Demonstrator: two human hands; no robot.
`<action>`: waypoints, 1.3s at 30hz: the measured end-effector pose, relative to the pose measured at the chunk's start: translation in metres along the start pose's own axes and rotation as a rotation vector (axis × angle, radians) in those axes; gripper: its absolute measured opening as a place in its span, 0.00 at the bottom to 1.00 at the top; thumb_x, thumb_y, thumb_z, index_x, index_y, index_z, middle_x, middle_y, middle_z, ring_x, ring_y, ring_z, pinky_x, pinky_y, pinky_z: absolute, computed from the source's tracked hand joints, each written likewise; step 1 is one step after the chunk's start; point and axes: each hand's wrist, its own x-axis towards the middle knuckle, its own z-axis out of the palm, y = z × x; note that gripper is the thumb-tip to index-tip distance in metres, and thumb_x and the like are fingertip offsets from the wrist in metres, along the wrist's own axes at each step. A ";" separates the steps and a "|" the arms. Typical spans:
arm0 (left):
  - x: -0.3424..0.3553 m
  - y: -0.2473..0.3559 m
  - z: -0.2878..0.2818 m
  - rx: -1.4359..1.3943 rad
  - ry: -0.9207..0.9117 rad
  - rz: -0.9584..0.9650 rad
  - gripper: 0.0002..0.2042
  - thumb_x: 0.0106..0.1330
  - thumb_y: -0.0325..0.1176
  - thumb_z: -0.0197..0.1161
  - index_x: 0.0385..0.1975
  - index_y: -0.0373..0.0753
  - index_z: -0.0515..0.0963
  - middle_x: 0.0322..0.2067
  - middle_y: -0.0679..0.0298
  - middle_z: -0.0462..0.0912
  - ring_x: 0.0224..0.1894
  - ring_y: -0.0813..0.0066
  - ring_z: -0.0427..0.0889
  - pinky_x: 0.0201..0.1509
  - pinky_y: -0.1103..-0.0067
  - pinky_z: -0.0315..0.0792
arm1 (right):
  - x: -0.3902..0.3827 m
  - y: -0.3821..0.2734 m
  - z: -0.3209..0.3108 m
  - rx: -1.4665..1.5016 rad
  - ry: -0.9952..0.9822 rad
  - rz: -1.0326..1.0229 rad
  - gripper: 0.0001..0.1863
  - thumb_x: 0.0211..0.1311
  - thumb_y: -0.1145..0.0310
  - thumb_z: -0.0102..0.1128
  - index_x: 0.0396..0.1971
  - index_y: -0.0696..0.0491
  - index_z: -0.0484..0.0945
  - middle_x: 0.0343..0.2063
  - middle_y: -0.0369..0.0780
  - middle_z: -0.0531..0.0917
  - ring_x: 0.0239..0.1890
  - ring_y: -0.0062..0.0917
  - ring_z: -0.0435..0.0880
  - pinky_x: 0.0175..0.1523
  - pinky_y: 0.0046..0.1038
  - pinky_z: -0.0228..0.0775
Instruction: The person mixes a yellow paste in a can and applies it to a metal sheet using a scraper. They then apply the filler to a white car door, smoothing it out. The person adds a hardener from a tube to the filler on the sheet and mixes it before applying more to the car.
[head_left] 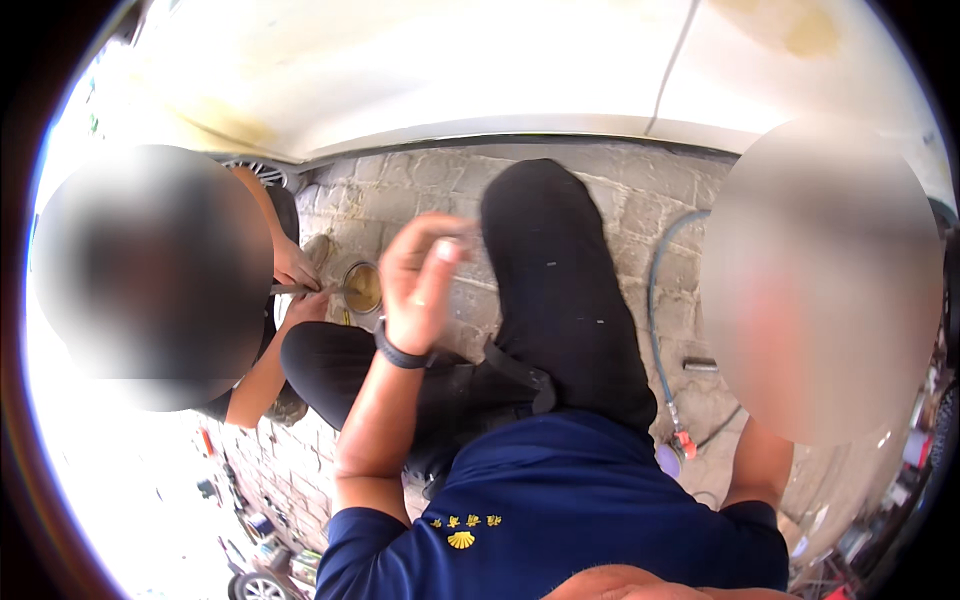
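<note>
My left hand (pixel 422 285) is raised in front of my body, beside my bent knee, with a dark band round the wrist. Its fingers are curled in toward the thumb. Motion smears the fingertips, and whatever they may hold I cannot make out. My right forearm (pixel 763 462) reaches away at the right, where a large blurred patch hides the right hand. On the left, another person's hands (pixel 297 278) hold a thin flat stick or scraper (pixel 290 289) by an open round tin (pixel 368 284) with yellowish contents inside.
A pale car body panel (pixel 480 80) with yellowish patches spans the far side. Grey paving (pixel 630 200) lies below it. A grey hose (pixel 655 300) with an orange fitting (pixel 685 445) curves along the right, near a short metal cylinder (pixel 700 365). Several tools lie scattered at lower left.
</note>
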 end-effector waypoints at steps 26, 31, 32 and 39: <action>-0.046 -0.093 -0.122 -0.533 0.714 -0.291 0.20 0.80 0.48 0.55 0.49 0.34 0.80 0.44 0.65 0.84 0.45 0.77 0.80 0.51 0.77 0.74 | 0.224 0.051 0.408 0.245 -0.194 0.187 0.09 0.67 0.66 0.69 0.41 0.52 0.80 0.37 0.33 0.84 0.39 0.19 0.81 0.47 0.28 0.73; -0.045 -0.127 -0.132 -0.161 0.787 -0.355 0.19 0.82 0.44 0.54 0.40 0.31 0.80 0.31 0.72 0.78 0.32 0.85 0.68 0.37 0.81 0.66 | 0.235 0.023 0.416 0.389 -0.158 -0.001 0.12 0.69 0.71 0.64 0.49 0.57 0.78 0.45 0.37 0.84 0.47 0.24 0.82 0.55 0.29 0.74; -0.046 -0.130 -0.135 -0.080 0.744 -0.440 0.19 0.82 0.43 0.54 0.42 0.29 0.79 0.32 0.69 0.80 0.34 0.83 0.70 0.39 0.79 0.68 | 0.235 0.026 0.418 0.375 -0.118 -0.051 0.11 0.71 0.70 0.63 0.49 0.58 0.78 0.46 0.38 0.84 0.48 0.22 0.82 0.57 0.28 0.73; -0.033 -0.136 -0.108 -0.014 0.438 -0.476 0.17 0.81 0.38 0.54 0.54 0.29 0.77 0.40 0.53 0.85 0.44 0.73 0.80 0.51 0.71 0.75 | 0.211 0.097 0.426 -0.128 -0.315 0.214 0.11 0.73 0.70 0.63 0.47 0.61 0.78 0.38 0.38 0.85 0.39 0.16 0.80 0.45 0.22 0.72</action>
